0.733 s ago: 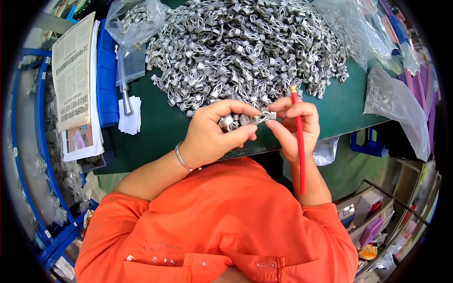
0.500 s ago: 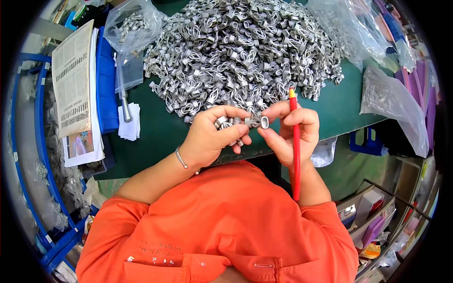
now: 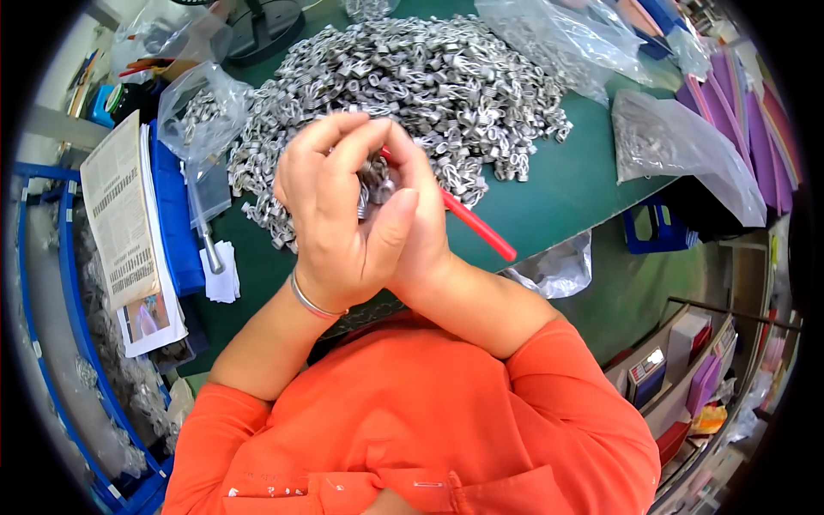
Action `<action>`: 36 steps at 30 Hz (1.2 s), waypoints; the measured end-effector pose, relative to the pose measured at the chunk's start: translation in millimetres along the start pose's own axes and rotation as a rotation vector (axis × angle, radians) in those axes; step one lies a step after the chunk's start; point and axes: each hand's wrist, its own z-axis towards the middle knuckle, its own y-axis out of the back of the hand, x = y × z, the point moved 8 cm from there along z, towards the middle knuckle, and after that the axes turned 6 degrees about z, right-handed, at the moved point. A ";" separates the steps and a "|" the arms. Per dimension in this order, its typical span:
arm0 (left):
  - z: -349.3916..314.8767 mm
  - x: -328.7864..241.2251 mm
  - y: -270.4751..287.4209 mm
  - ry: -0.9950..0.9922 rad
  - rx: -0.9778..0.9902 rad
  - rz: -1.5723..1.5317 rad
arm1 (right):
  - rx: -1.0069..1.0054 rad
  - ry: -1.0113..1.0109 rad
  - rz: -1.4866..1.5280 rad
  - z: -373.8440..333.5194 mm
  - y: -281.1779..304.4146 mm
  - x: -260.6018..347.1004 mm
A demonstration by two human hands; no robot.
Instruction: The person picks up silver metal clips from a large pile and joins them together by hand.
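My left hand (image 3: 322,210) and my right hand (image 3: 422,215) are cupped together over the near side of a large heap of small grey metal loops with ribbed collars (image 3: 429,94). Several of the same metal pieces (image 3: 374,180) show in the hollow between my palms, the left fingers curled over them. A slim red pen (image 3: 479,227) sticks out from my right hand, its plain end slanting down to the right. Its other end is mostly hidden by the hands, as are most of the right fingers.
On the green table (image 3: 549,206) lie a clear bag of pieces (image 3: 678,142) at right and another bag (image 3: 202,112) at left. A blue bin (image 3: 178,215) with newspaper (image 3: 120,215) and paper slips (image 3: 221,270) stand left. A dark round base (image 3: 266,34) sits behind.
Both hands have come together and moved left and up over the heap, closing round the metal pieces. The red pen has tipped from upright to slanting. The view has shifted.
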 end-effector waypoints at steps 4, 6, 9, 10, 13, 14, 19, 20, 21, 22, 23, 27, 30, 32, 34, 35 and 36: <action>4.9 -9.5 11.0 -0.091 -0.281 -0.240 | -0.202 -0.040 0.295 -16.7 0.6 38.9; 0.9 5.3 9.6 0.040 -0.315 -0.327 | -0.081 0.049 0.377 -36.3 7.9 87.2; -12.5 42.3 -1.0 0.220 -0.182 -0.182 | -0.115 0.459 0.019 -100.0 46.6 180.5; -16.2 54.0 -7.1 0.289 -0.087 -0.172 | -0.188 0.609 -0.119 -127.1 65.1 207.1; -26.6 66.3 -28.2 0.380 0.163 -0.171 | -0.765 0.957 -0.601 -208.4 125.2 253.7; -27.4 62.9 -36.2 0.280 0.211 -0.121 | -0.860 0.932 -0.617 -215.3 141.7 252.8; -24.0 50.7 -50.4 0.160 0.286 0.220 | -1.070 0.857 -1.075 -212.5 165.6 252.0; -25.1 52.5 -53.7 0.124 0.333 0.240 | -0.964 0.985 -1.225 -204.9 142.0 252.9; -26.8 54.5 -57.1 0.088 0.381 0.259 | -0.845 1.110 -1.370 -196.7 116.3 250.0; -27.6 58.2 -57.3 0.081 0.369 0.240 | -0.786 1.153 -1.414 -185.0 95.4 245.1; -27.7 63.9 -57.8 0.081 0.367 0.245 | -0.781 1.153 -1.410 -175.1 87.2 242.0; -22.7 67.3 -53.3 0.091 0.381 0.091 | -0.360 0.969 -1.318 -116.3 51.2 196.1; -27.8 62.4 -43.7 0.253 0.354 -0.158 | -0.049 0.671 -1.298 -72.0 31.9 132.0; -48.1 69.1 -44.2 0.649 0.413 -0.529 | -0.014 0.481 -1.242 -53.2 27.0 95.1; -67.2 67.5 -48.7 0.941 0.409 -0.906 | -0.025 0.326 -1.100 -43.5 28.5 72.6; -69.2 66.5 -46.5 0.948 0.407 -0.905 | -0.082 0.209 -0.921 -40.7 32.6 63.9; -72.7 64.6 -46.5 0.981 0.413 -0.963 | -0.083 0.203 -0.921 -39.8 33.6 62.9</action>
